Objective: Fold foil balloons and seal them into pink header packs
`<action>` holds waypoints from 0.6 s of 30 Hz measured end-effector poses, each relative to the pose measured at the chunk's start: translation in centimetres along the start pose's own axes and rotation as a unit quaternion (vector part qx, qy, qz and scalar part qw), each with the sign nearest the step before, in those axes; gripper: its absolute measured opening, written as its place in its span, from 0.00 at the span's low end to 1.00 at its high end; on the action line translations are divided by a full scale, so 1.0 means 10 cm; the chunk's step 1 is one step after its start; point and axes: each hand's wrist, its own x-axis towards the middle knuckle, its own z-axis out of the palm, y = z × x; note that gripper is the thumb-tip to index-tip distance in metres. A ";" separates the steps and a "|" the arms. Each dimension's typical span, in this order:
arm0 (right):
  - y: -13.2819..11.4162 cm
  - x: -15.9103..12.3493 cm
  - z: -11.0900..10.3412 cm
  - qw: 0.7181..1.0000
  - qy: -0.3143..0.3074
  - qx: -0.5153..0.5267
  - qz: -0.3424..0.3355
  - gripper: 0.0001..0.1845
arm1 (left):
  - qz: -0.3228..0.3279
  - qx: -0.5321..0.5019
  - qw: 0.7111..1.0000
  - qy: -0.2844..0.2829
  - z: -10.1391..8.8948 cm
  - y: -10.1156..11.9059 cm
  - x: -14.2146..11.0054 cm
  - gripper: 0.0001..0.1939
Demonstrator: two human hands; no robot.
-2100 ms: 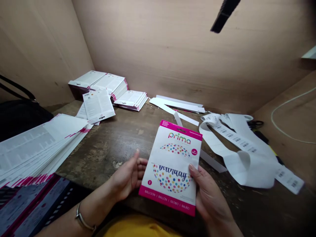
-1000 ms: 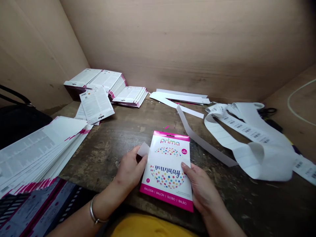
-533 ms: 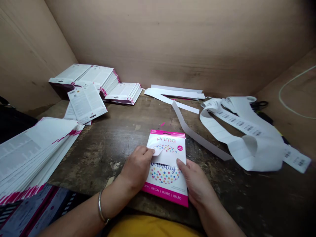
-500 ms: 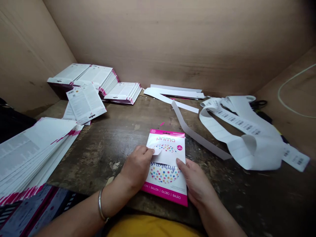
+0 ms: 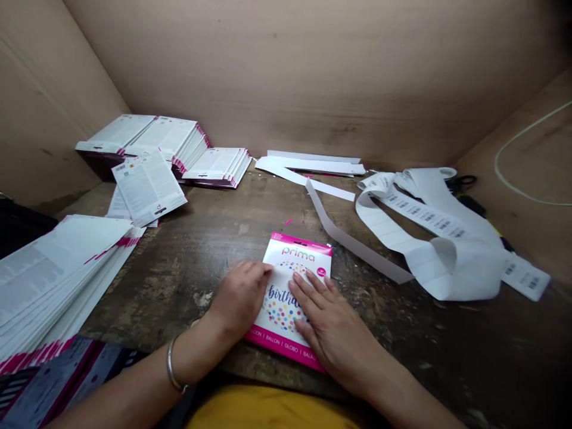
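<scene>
A flat balloon packet [image 5: 279, 339] with pink ends, coloured dots and "prima" lettering lies on the dark table in front of me. A plain white paper strip [image 5: 282, 276] crosses its middle, above the word "birthday". My left hand [image 5: 243, 298] is closed at the packet's left edge, thumb and fingers pinched at the strip's left end. What sits between those fingertips is hidden. My right hand [image 5: 328, 330] rests flat on the right half of the packet, fingers stretched out and apart, covering part of the print and the strip's right side.
Stacks of packets [image 5: 165, 137] stand at the back left, with loose packets [image 5: 149, 185] before them. A fanned pile [image 5: 49, 262] lies at the left. White strips [image 5: 317, 170] are at the back, one curled strip [image 5: 353, 247] nearer. Barcode label rolls [image 5: 429, 220] and scissors [image 5: 465, 182] are right.
My right hand has moved from gripping the packet's right edge to lying flat on its front. The white strip's lifted left end now lies down. My left hand stays at the left edge.
</scene>
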 end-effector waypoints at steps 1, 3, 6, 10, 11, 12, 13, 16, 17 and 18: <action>-0.03 0.02 0.01 1.000 -0.015 -0.001 0.010 0.29 | -0.025 -0.034 0.999 0.016 -0.01 -0.01 0.00 0.11; -0.08 0.05 0.00 0.999 -0.037 0.001 0.022 0.31 | -0.064 -0.080 0.994 0.031 -0.03 -0.01 0.00 0.11; -0.15 0.08 -0.02 0.998 -0.048 0.014 0.027 0.32 | -0.096 -0.095 0.990 0.030 -0.05 -0.02 0.01 0.11; -0.17 0.09 0.00 0.998 -0.035 0.032 0.032 0.31 | -0.114 -0.097 0.988 0.029 -0.05 -0.03 0.02 0.11; -0.17 0.10 0.00 0.998 -0.032 0.038 0.033 0.31 | -0.117 -0.100 0.988 0.029 -0.05 -0.03 0.02 0.11; -0.17 0.10 0.01 0.998 -0.030 0.045 0.032 0.31 | -0.123 -0.104 0.986 0.031 -0.05 -0.03 0.03 0.11; -0.16 0.10 0.01 0.998 -0.028 0.052 0.031 0.31 | -0.135 -0.107 0.985 0.032 -0.05 -0.03 0.03 0.11; -0.14 0.10 0.01 0.997 -0.031 0.065 0.026 0.32 | -0.193 -0.112 0.974 0.032 -0.07 -0.07 0.04 0.13; -0.13 0.10 0.01 0.997 -0.032 0.065 0.025 0.32 | -0.213 -0.120 0.969 0.032 -0.08 -0.08 0.04 0.14; -0.13 0.10 0.02 0.997 -0.033 0.064 0.026 0.32 | -0.234 -0.134 0.962 0.031 -0.08 -0.09 0.03 0.14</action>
